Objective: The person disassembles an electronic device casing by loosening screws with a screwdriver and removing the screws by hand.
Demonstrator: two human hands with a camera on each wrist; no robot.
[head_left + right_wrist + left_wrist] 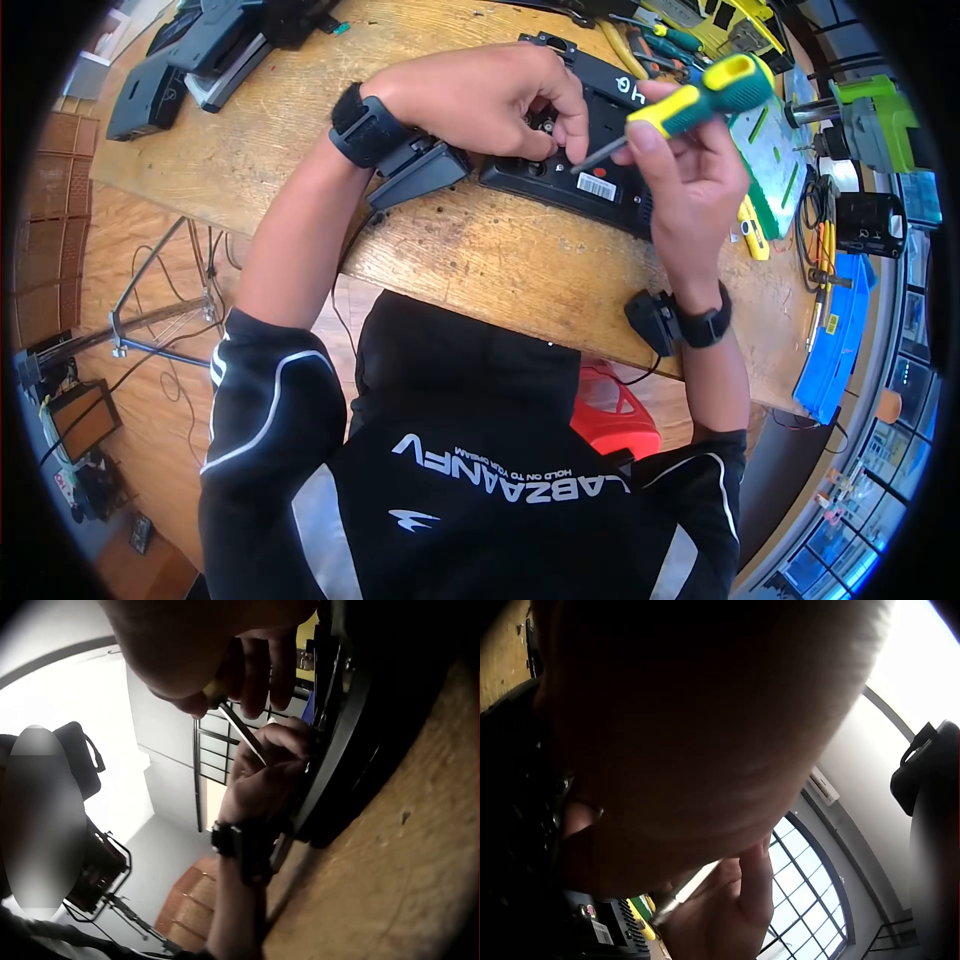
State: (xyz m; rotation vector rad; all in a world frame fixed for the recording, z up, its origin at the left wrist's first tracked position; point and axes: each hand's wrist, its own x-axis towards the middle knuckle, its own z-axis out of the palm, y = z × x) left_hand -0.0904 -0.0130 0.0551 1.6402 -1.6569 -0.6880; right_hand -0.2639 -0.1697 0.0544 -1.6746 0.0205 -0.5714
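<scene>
A long black device (520, 182) with a white barcode label and a red dot lies on the wooden table. My left hand (490, 100) reaches over it, fingertips bent down at a recess near its end; I cannot tell whether they pinch a small part there. In my right hand (695, 185) I hold a screwdriver (690, 105) with a yellow and green handle. Its shaft slants down to the left, and the tip overlaps the device beside the left fingertips. The right wrist view shows the screwdriver shaft (244, 735) pointing toward the left hand (262, 776).
Black housings (150, 95) lie at the table's far left. Pliers and other hand tools (670, 45) sit behind the device. To the right are a green-edged tray (775, 165), a yellow tool (752, 230), a green power tool (870, 125) and a blue bin (835, 340).
</scene>
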